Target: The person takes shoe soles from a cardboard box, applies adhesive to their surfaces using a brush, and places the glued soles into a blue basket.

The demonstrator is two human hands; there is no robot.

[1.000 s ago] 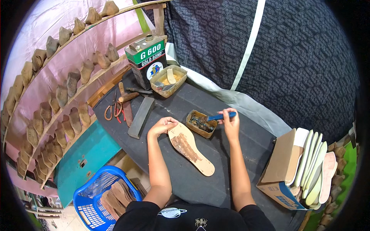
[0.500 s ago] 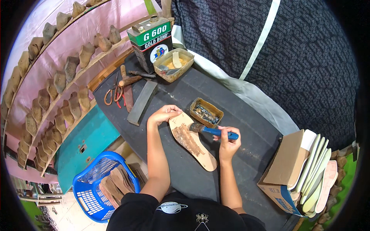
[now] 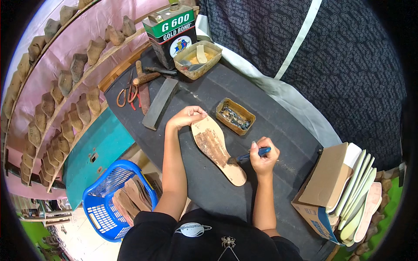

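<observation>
A tan shoe insole (image 3: 213, 145) lies slantwise over the dark table, with a brown smeared patch along its middle. At its far end, my left hand (image 3: 188, 117) pinches the edge between thumb and fingers. My right hand (image 3: 264, 156) is closed round the blue handle of a paintbrush (image 3: 244, 157). The bristles touch the insole's lower part, at the near end of the smear. Just beyond the insole stands a small tan tub (image 3: 236, 116) with dark, glossy residue inside.
Far left on the table (image 3: 278, 126) are a grey block (image 3: 160, 103), a hammer (image 3: 146, 78) and scissors (image 3: 127, 93). A tub (image 3: 198, 61) stands by a metal can (image 3: 170, 35). A cardboard box (image 3: 326, 182) of insoles is right, a blue basket (image 3: 104, 191) lower left, shoe lasts (image 3: 65, 82) on racks.
My right hand has moved the paintbrush toward the near end of the insole, and the brown smear reaches further down. My left hand keeps its hold. The whole view has shifted slightly.
</observation>
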